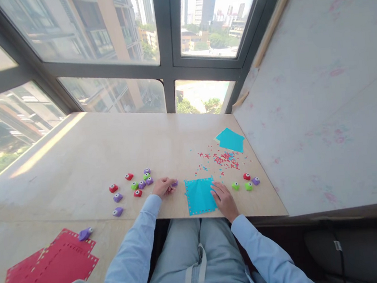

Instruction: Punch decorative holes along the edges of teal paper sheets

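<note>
Nearest, the two sleeves run forward from the lap to the table [75, 163] edge, and each hand rests on the wood just past it. The right hand [224, 198] lies flat and open, fingers spread, with its fingertips on the right edge of the teal sheet [199, 196], pinning it; the sheet is square to the table edge, with a row of punched holes along its border, and it sits between the two hands. The left hand [162, 186] is curled shut around a purple punch [174, 183], which pokes out from the fingers on the side facing the sheet. So the punch lies just beside the sheet's upper left corner, a little farther from the body than the sheet's middle, and the left hand is the nearer one to that corner; the right hand is across the sheet from it.

Left of the left hand a loose cluster of punches [135, 184] in red, green and purple is scattered on the wood, well apart from the sheet. Right of the right hand sit four more punches [246, 182], near the wrist side of the fingers. Beyond the sheet lies a scatter of confetti [222, 158], red with some blue, and farther still a second teal sheet [231, 140] near the wall. Down at the lower left, red sheets [47, 275] with punched edges lie with one purple punch on them
</note>
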A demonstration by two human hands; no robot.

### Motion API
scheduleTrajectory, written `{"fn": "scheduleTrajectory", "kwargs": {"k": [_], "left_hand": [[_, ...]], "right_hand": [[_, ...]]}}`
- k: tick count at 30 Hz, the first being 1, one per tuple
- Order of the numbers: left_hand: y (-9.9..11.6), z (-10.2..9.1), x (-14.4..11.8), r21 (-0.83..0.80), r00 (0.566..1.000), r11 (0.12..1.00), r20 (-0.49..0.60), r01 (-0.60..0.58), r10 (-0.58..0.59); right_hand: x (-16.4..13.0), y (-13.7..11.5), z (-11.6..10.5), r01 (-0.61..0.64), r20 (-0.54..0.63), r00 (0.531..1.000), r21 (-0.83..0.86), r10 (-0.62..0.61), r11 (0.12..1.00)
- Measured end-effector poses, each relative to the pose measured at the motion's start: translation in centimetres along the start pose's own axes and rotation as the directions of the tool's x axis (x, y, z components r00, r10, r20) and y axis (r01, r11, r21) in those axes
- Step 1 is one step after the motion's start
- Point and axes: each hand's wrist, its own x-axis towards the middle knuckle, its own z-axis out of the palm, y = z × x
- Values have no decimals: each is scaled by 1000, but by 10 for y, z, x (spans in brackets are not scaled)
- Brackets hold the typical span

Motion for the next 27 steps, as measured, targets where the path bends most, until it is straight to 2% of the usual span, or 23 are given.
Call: {"fn": "scheduleTrajectory", "kwargs": {"k": [3,6,9,12,15,18,20,23,25,27], "left_hand": [[-12,7,-5,26,996,998,-67,-63,65],[-22,14,-10,124,968,978,-168,-165,185],[-25,15,-12,297,946,928,-159,-226,281],[-22,14,-10,363,955,908,-124,-210,271],[-20,16,-10,353,951,914,-151,-202,269],[-22,17,-13,258,934,935,-198,-241,296],[-24,15,-15,82,924,952,-232,-294,305],[-24,11,-22,-195,917,917,-276,-347,288],[-22,12,-30,-280,916,893,-299,-353,268],[-18,20,-41,-301,923,891,-290,-340,254]], "right_hand": [[-1,-4,-5,-42,-52,998,70,46,997],[-12,-11,-10,-117,-102,986,130,130,985],[-32,-16,-15,-201,-152,963,151,224,968],[-51,-18,-21,-270,-174,939,161,296,949],[-62,-19,-26,-331,-170,916,188,363,925],[-64,-23,-31,-415,-151,874,268,463,870],[-62,-29,-34,-487,-135,822,339,554,805],[-57,-45,-40,-592,-80,727,432,683,681],[-53,-58,-44,-634,-32,679,479,734,607],[-49,-71,-47,-647,15,658,523,753,555]]}}
